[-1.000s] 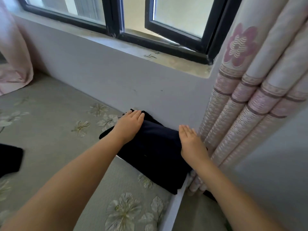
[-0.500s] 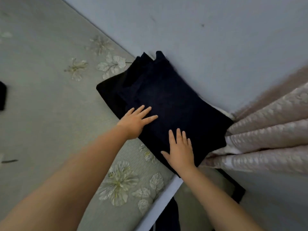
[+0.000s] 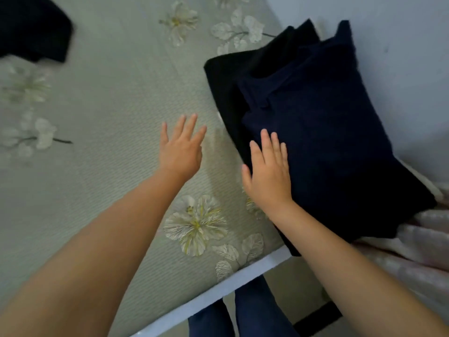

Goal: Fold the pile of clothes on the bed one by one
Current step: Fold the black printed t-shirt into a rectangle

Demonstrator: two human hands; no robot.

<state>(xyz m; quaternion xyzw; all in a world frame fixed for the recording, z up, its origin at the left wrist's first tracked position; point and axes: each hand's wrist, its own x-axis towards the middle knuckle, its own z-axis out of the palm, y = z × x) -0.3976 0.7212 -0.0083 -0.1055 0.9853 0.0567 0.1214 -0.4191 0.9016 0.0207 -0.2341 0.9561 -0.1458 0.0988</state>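
**A:** Where does the folded clothing sit?

**B:** A folded dark navy knit garment (image 3: 323, 132) lies at the bed's right side, against the pale grey-blue wall (image 3: 401, 45). It rests on a folded black cloth garment (image 3: 226, 86), whose edge sticks out to the left and at the far end. Together they make a stack of 2.

**A:** And the hands?

**B:** The right hand (image 3: 268, 176) lies flat, palm down, on the near left part of the navy garment, fingers straight and close together, thumb out to the side. It grips nothing. The left hand (image 3: 181, 152) is just left of the stack, over the bare bed cover, fingers straight and slightly spread. It holds nothing either. I cannot tell whether it touches the cover or hangs just above it.

**A:** What is the bed like?

**B:** A grey-green woven bed cover with pale printed flowers (image 3: 109, 105), ending in a white bed edge (image 3: 213, 290) at the near side.

**A:** Any other clothing?

**B:** 1 more piece of loose black fabric (image 3: 31, 27) lies at the far left corner of the view, well apart from the stack.

**A:** Anything else around?

**B:** A pinkish-white patterned curtain (image 3: 413, 251) bunches up at the right, touching the stack's near right corner. Below the bed edge the person's 2 legs in dark blue trousers (image 3: 252, 310) show.
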